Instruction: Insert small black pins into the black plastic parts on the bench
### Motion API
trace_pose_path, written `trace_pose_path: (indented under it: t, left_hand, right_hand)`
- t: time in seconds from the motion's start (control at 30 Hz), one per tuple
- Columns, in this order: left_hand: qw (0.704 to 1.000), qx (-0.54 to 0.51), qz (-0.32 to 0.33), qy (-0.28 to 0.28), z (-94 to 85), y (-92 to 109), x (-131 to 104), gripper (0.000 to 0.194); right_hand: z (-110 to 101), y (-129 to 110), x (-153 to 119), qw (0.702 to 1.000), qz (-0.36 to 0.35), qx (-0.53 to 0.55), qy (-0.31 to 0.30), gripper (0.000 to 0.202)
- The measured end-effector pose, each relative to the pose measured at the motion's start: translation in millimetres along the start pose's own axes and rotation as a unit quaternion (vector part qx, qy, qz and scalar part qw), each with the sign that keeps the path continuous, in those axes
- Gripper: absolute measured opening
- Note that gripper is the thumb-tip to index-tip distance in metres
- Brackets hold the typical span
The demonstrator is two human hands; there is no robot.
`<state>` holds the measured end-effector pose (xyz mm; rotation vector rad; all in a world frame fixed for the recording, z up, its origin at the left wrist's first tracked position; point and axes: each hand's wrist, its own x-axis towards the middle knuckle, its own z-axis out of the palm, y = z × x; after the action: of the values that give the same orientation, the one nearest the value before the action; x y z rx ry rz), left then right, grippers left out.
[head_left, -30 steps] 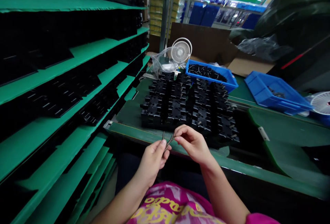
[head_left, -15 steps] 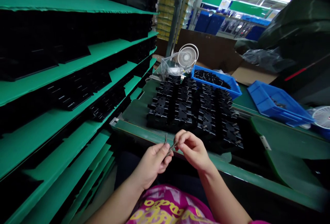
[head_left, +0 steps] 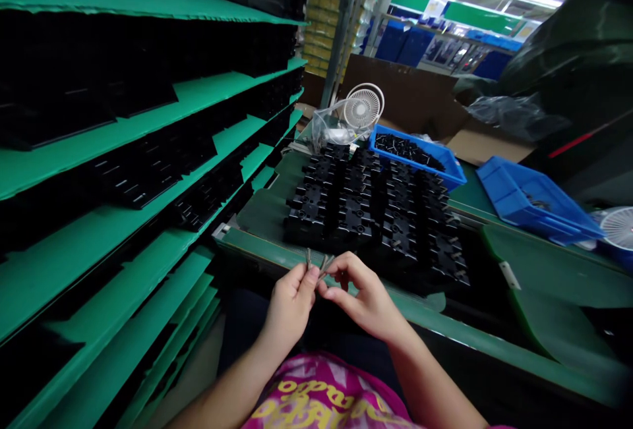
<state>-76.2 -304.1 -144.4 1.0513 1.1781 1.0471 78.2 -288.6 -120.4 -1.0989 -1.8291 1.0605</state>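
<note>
My left hand (head_left: 291,304) is closed on several thin grey metal pins (head_left: 309,257), which stick up past its thumb and fingertips. Right beside it, my right hand (head_left: 363,294) has its fingers curled and its fingertips at the same small bunch; the exact contact is partly hidden. Just beyond both hands, rows of black plastic parts (head_left: 356,211) stand on the green work surface (head_left: 262,211). Small grey pins (head_left: 455,240) stick out of some parts in the right-hand row.
On the left rises a rack of green shelves (head_left: 148,218) loaded with black parts. Behind the rows are a blue bin (head_left: 452,178) of small black pieces and a white fan (head_left: 363,107). Another blue bin (head_left: 548,211), holding a few small grey pieces, sits to the right.
Both hands have shifted slightly left, the right one more, its fingertips now lower and closer to the left hand. The pins have spread apart at their upper ends.
</note>
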Motion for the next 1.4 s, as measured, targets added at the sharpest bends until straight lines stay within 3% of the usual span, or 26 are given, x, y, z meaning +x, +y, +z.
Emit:
trace_pose_path:
  t: [0.1,0.2,0.37,0.5,0.6,0.7,0.83,1.0,1.1,1.2,1.3,1.4]
  left_hand:
    - [0.997,0.071,0.025,0.023,1.5,-3,-2,0.032]
    - [0.996,0.077,0.033,0.031,2.7,-6,-2,0.030]
    - [0.994,-0.092,-0.029,0.052,4.1,-5,3,0.032]
    - [0.963,-0.253,-0.091,0.004,6.4,2,4,0.033]
    - [0.947,-0.297,-0.116,-0.041,7.4,4,3,0.031]
    - [0.961,-0.256,-0.097,-0.043,8.3,0,3,0.027]
    - [0.995,-0.099,-0.024,-0.001,10.5,-10,3,0.023]
    - [0.996,0.045,0.037,0.068,10.8,-15,8,0.020]
    - [0.996,0.034,0.033,0.073,10.8,-13,14,0.022]
    - [0.998,-0.055,-0.028,0.026,13.0,-9,18,0.027]
    - [0.993,-0.101,-0.058,0.005,16.3,-5,16,0.027]
    - [0.997,0.016,0.024,0.067,18.5,-3,10,0.020]
  right_hand:
    - [3,-2,1,1.000,-0.003,-0.019,0.003,0.011]
    - [4,1,2,1.000,-0.009,-0.004,0.002,0.010]
    - [2,8,0,0.990,0.036,0.135,0.016,0.010]
    - [2,8,-1,0.980,0.058,0.187,0.020,0.012]
    - [1,6,-1,0.980,0.052,0.189,0.037,0.013]
    - [0,8,-1,0.983,0.044,0.173,0.045,0.012]
    - [1,16,-2,0.986,0.041,0.150,0.054,0.010]
    - [1,18,-5,0.994,0.006,0.095,0.046,0.006]
    - [-4,8,-9,0.996,-0.074,0.030,-0.033,0.010]
    - [-10,1,-13,0.985,-0.117,-0.019,-0.122,0.017]
    - [-12,4,-16,0.993,-0.094,-0.011,-0.068,0.014]
    - [-8,11,-18,0.998,-0.020,0.057,0.010,0.006]
